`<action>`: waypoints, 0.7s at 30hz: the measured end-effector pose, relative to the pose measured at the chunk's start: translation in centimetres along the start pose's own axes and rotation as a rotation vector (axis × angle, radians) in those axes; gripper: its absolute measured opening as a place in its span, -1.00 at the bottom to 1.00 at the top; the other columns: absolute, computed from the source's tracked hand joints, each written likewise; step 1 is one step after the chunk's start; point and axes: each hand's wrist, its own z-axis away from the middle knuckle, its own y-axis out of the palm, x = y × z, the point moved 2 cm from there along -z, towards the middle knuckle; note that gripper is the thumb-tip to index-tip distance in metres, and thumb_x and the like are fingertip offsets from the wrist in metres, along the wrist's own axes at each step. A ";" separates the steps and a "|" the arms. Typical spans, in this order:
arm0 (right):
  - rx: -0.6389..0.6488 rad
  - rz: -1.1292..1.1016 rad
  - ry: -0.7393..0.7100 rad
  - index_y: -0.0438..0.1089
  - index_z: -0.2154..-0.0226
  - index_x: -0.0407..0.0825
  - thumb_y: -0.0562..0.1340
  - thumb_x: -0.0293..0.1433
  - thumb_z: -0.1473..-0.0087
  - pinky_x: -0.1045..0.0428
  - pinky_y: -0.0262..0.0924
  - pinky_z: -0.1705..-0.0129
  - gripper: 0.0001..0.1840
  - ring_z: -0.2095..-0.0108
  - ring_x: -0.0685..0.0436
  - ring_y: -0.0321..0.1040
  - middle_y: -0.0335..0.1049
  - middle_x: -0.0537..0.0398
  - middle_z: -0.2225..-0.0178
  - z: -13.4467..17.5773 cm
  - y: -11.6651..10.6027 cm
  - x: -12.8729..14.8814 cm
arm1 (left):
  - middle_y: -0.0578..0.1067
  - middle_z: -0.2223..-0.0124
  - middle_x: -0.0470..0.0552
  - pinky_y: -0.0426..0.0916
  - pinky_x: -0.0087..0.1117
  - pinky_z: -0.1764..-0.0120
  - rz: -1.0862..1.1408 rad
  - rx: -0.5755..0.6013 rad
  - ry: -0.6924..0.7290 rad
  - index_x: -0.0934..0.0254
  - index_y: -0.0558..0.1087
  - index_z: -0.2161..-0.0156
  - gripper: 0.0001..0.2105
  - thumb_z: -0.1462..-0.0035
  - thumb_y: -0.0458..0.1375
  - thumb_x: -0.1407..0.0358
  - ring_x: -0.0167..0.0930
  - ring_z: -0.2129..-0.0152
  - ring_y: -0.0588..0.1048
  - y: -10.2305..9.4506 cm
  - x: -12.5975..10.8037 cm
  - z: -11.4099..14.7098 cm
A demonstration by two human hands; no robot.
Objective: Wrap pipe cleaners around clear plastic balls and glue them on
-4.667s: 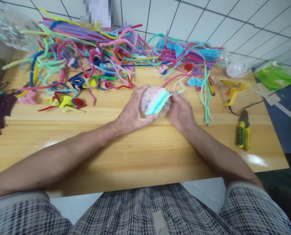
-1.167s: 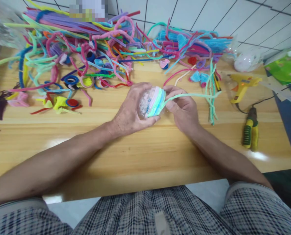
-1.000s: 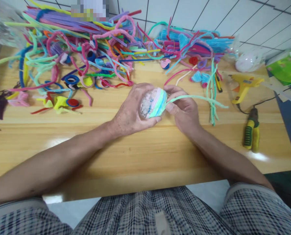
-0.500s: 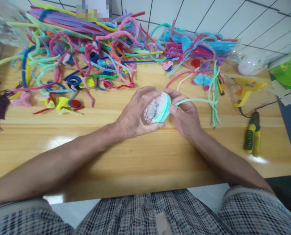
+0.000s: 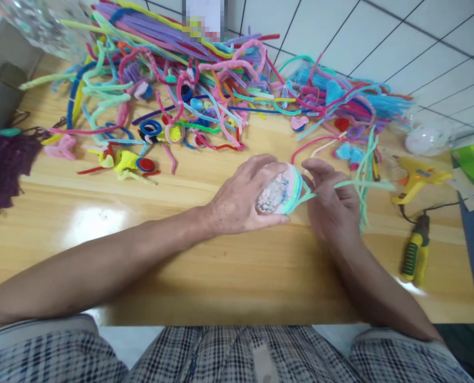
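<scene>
The left hand (image 5: 243, 199) has its fingers curled around a clear ball (image 5: 279, 189) wrapped in pastel pipe cleaners; the right hand (image 5: 332, 205) pinches a mint pipe cleaner (image 5: 360, 184) beside it, above the wooden table (image 5: 221, 266). A colourful pipe-cleaner heap (image 5: 205, 80) lies far, a glue gun (image 5: 416, 178) right, white tiled floor beyond.

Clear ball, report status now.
Left hand grips clear ball. Right hand pinches mint pipe cleaner against it. Glue gun lies right, apart.

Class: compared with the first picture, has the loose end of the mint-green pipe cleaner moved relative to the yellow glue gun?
Yes. The mint-green pipe cleaner now stretches rightward from the right hand, its tip near the yellow glue gun; earlier it stopped by the ball.
</scene>
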 end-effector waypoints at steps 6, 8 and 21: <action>-0.062 0.073 -0.127 0.53 0.36 0.25 0.55 -0.12 -0.30 -0.33 0.48 -0.31 -0.72 -0.11 -0.30 0.56 0.59 0.12 0.17 0.7 0.6 2.1 | 0.52 -0.38 0.24 0.44 0.27 -0.43 0.074 -0.057 -0.007 0.03 0.25 -0.53 -0.10 -0.24 0.52 -0.14 0.07 -0.36 0.50 -0.2 -0.7 -0.4; -0.091 0.090 -0.168 0.53 0.37 0.26 0.55 -0.10 -0.29 -0.34 0.49 -0.22 -0.71 0.03 -0.31 0.55 0.50 0.11 0.29 0.8 0.8 2.4 | 0.53 -0.37 0.22 0.43 0.25 -0.43 0.084 -0.067 0.000 0.00 0.25 -0.54 -0.10 -0.25 0.52 -0.12 0.05 -0.34 0.51 -0.4 -0.8 -0.5; -0.073 0.032 -0.157 0.54 0.31 0.22 0.49 -0.17 -0.39 -0.18 0.58 0.24 -0.77 0.40 -0.13 0.54 0.52 0.20 0.34 2.3 -0.1 2.6 | 0.51 -0.32 0.18 0.52 0.16 -0.34 0.086 -0.048 -0.024 -0.04 0.28 -0.50 -0.10 -0.21 0.55 -0.15 -0.03 -0.28 0.54 -0.7 -1.0 -0.1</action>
